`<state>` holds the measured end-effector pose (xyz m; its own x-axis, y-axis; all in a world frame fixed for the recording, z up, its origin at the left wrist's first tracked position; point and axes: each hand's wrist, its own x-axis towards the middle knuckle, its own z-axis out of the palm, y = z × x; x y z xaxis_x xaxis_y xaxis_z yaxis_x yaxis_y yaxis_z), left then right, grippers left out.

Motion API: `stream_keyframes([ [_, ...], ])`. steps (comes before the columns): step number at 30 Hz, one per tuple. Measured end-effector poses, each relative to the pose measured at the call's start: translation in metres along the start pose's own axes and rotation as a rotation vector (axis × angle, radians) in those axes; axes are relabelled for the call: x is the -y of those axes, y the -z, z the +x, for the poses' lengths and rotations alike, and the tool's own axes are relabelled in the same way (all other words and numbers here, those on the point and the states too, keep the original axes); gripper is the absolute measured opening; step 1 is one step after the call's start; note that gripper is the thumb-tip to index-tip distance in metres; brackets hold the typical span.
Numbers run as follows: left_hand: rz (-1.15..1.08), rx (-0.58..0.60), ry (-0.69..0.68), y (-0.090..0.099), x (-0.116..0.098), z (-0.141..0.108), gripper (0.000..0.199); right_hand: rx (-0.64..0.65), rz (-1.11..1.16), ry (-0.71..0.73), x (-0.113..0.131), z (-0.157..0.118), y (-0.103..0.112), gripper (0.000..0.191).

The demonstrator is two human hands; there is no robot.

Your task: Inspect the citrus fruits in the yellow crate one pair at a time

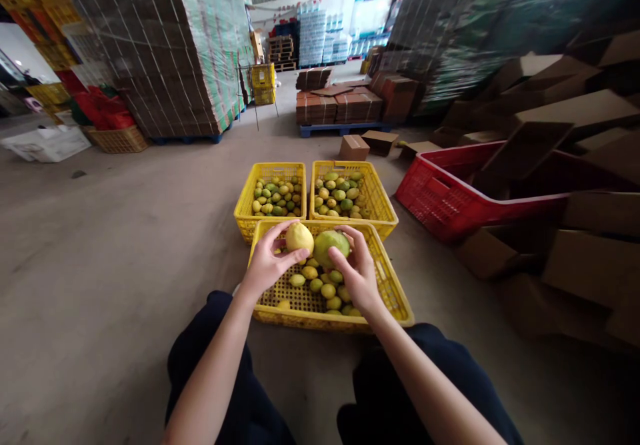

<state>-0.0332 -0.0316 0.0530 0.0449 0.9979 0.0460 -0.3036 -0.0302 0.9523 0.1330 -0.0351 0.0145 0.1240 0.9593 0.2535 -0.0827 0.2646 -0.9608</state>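
My left hand (265, 263) grips a pale yellow lemon (299, 238) between thumb and fingers. Beside it, my right hand (361, 273) is closed round a larger green lemon (327, 248). Both fruits are held up side by side over the near yellow crate (393, 282). Inside that crate lie several yellow and greenish lemons (328, 291), mostly toward its right half, with the perforated floor showing at the left. Behind it stand a left yellow crate (242, 205) of smaller, mixed green and yellow lemons and a right yellow crate (383, 198) of yellow-green ones.
A red crate (425, 195) with cardboard in it stands at the right, among piled cardboard boxes (590, 265). Flattened cartons (357, 107) lie on a blue pallet ahead. Tall wrapped stacks (165, 52) rise on both sides. A wicker basket (117, 139) sits at the left.
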Motion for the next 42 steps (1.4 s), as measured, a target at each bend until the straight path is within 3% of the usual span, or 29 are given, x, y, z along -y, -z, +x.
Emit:
stream_keyframes([
  [4, -0.112, -0.006, 0.182, -0.001, 0.004, 0.003, 0.036, 0.062, 0.363, -0.383, 0.000, 0.006, -0.005, 0.029],
  [7, -0.093, 0.039, 0.336, 0.000, 0.011, 0.006, 0.022, 0.082, 0.492, -0.660, 0.000, 0.011, -0.008, 0.032],
  [10, -0.072, 0.069, 0.395, 0.002, 0.019, 0.008, 0.024, 0.059, 0.564, -0.794, 0.001, 0.013, -0.006, 0.035],
  [17, -0.068, 0.067, 0.411, -0.001, 0.025, 0.008, 0.022, 0.024, 0.697, -0.838, -0.001, 0.014, 0.001, 0.030],
  [20, -0.099, 0.044, 0.390, -0.004, 0.025, 0.009, 0.023, -0.029, 0.677, -0.836, 0.000, 0.014, -0.001, 0.016],
  [22, -0.201, -0.006, 0.425, -0.008, 0.026, 0.010, 0.026, -0.057, 0.653, -0.787, 0.003, 0.013, -0.003, 0.008],
  [26, -0.546, -0.096, 0.587, -0.012, 0.022, 0.014, 0.021, -0.066, 0.673, -0.716, 0.007, 0.011, -0.005, 0.015],
  [31, -0.810, -0.268, 0.618, -0.011, 0.015, 0.015, 0.020, -0.101, 0.702, -0.853, 0.006, 0.011, -0.005, 0.013],
  [34, -0.874, -0.398, 0.622, -0.010, 0.017, 0.015, 0.018, -0.139, 0.672, -0.938, 0.001, 0.010, -0.008, 0.024],
  [37, -0.873, -0.513, 0.623, -0.011, 0.022, 0.015, 0.025, -0.199, 0.629, -0.953, -0.005, 0.010, -0.013, 0.020],
  [42, -0.864, -0.532, 0.613, -0.013, 0.024, 0.014, 0.020, -0.237, 0.593, -0.963, -0.010, 0.009, -0.018, 0.013],
])
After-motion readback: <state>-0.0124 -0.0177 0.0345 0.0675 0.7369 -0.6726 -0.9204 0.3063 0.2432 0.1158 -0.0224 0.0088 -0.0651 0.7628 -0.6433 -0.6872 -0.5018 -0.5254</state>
